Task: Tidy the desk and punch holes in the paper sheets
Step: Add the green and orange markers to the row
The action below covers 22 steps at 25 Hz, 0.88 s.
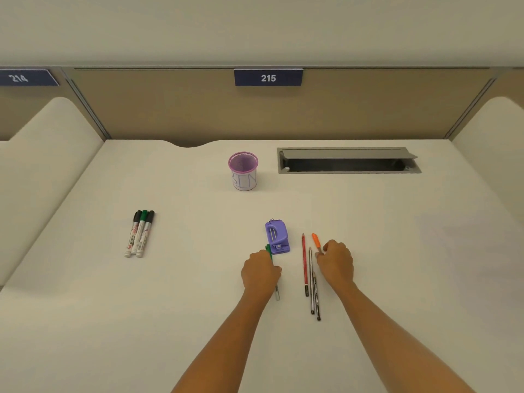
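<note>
A purple hole punch [277,236] lies near the middle of the white desk [170,293]. My left hand [261,272] is closed around a green-capped pen [276,290] just left of the punch. My right hand [336,262] has its fingers on an orange-capped pen [316,240]. Between my hands lie a red pencil [304,265] and two grey pencils [314,293]. A pink mesh pen cup [243,171] stands upright farther back. Three markers [139,234] lie side by side at the left. No paper sheets are in view.
An open grey cable tray [348,160] is set into the desk at the back right. A beige partition [170,109] with a sign reading 215 runs behind the desk. Curved side dividers [42,154] stand at the left and right.
</note>
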{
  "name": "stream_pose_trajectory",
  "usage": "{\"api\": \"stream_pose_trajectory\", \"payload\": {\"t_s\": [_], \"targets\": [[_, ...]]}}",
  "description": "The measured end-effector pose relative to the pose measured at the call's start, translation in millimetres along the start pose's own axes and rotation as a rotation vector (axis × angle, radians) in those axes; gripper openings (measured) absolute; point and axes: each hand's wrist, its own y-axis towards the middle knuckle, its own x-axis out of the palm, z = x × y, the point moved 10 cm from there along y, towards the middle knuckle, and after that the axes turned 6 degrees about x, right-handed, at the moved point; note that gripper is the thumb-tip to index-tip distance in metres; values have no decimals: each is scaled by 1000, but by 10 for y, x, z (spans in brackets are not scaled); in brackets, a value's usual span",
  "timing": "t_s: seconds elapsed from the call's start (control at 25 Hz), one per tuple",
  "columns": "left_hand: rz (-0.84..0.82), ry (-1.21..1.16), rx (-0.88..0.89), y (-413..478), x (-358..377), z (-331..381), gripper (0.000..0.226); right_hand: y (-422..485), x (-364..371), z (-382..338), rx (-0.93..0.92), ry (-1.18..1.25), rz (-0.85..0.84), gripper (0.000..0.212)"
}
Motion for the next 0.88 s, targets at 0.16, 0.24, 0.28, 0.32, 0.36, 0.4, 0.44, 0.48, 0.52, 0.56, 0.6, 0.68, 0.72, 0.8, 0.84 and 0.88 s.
{"api": "stream_pose_trajectory", "payload": {"t_s": [0.16,0.24,0.28,0.32,0.36,0.4,0.44,0.48,0.52,0.56,0.6,0.68,0.72,0.8,0.84,0.88], "targets": [[23,-99,-98,-19,-20,-104,13,102,34,-40,8,95,-87,15],[39,-217,-127,-10,-12,-214,9,39,-43,-65,22,286,-74,15],[54,-273,-122,-12,-24,-248,9,-19,-79,-111,4,406,-78,14],[72,-327,-109,-20,-54,-259,12,-95,-104,-196,-37,516,-100,12],[94,-375,-88,-27,-102,-259,15,-185,-95,-316,-95,602,-142,10],[125,-423,-62,-43,-176,-266,15,-298,-52,-466,-162,659,-193,9],[160,-465,-28,-46,-244,-275,15,-413,1,-601,-219,691,-234,10],[191,-498,3,-64,-315,-285,15,-517,60,-713,-267,703,-259,11],[222,-522,30,-80,-379,-310,14,-610,115,-810,-309,701,-268,11],[249,-532,51,-109,-431,-340,12,-685,172,-883,-348,686,-266,10],[273,-529,69,-141,-479,-382,10,-760,227,-955,-385,667,-266,10],[294,-495,113,-206,-543,-438,8,-883,313,-1062,-435,638,-271,11],[295,-477,140,-240,-564,-458,8,-937,347,-1106,-451,631,-276,11],[297,-444,185,-290,-586,-509,13,-1029,426,-1183,-470,619,-288,15],[300,-425,200,-301,-587,-543,16,-1069,464,-1213,-473,616,-294,17],[305,-410,209,-317,-602,-565,18,-1099,497,-1244,-476,620,-301,19]]}}
